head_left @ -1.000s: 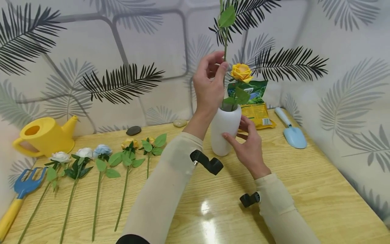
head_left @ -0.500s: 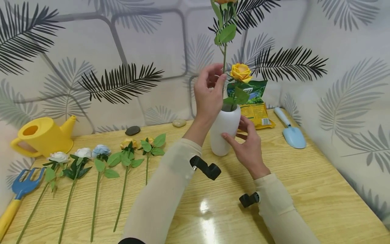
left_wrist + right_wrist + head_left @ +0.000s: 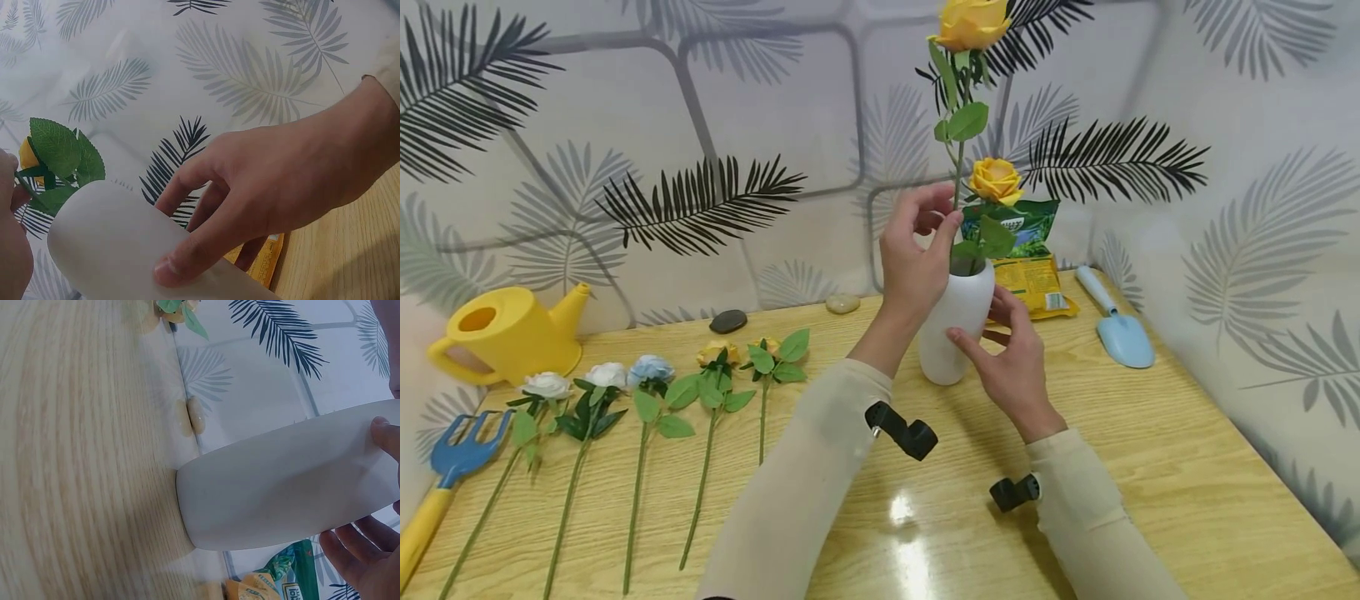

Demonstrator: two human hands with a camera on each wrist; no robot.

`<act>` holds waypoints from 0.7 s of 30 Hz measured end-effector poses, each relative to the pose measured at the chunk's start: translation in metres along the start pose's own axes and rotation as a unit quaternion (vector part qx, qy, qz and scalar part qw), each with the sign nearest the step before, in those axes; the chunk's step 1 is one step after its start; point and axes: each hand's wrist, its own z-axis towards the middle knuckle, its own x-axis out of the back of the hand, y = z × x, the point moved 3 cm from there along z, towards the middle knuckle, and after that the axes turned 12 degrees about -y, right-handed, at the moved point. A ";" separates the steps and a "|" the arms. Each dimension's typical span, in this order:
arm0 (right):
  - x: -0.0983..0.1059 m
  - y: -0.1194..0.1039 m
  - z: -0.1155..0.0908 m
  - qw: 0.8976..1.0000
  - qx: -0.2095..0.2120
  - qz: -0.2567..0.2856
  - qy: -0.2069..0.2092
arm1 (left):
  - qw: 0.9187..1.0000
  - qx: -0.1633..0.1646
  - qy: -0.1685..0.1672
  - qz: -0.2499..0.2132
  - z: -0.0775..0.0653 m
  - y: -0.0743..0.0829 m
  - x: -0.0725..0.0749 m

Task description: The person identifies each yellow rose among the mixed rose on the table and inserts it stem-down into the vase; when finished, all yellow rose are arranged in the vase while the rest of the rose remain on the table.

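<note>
Left hand point(image 3: 916, 254): pinches the tall yellow rose point(image 3: 972, 25) by its stem, over the white vase point(image 3: 951, 312), probably guiding it.
Right hand point(image 3: 1017, 367): curled round the vase, upright on the desk point(image 3: 1150, 500), likely steadying it.
Short yellow rose point(image 3: 996, 180): inside the vase.
Loose roses point(image 3: 650, 369): side by side, seemingly for reach.

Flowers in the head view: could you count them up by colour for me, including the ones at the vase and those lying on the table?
Yellow roses: 4
White flowers: 2
Light blue flower: 1
Total: 7
</note>
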 end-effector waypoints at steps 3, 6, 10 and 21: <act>0.000 0.000 0.000 1.000 0.006 0.001 0.001 | 1.000 -0.013 -0.001 0.011 -0.003 -0.002 0.001; 0.000 0.001 0.000 1.000 0.009 0.000 0.002 | 1.000 -0.016 0.001 0.025 -0.006 -0.004 0.002; 0.000 0.001 -0.001 1.000 0.009 -0.001 0.002 | 0.999 -0.020 0.003 0.034 -0.009 -0.006 0.001; 0.000 0.001 -0.001 1.000 0.012 -0.008 0.002 | 0.999 -0.013 0.000 0.029 -0.013 -0.012 0.000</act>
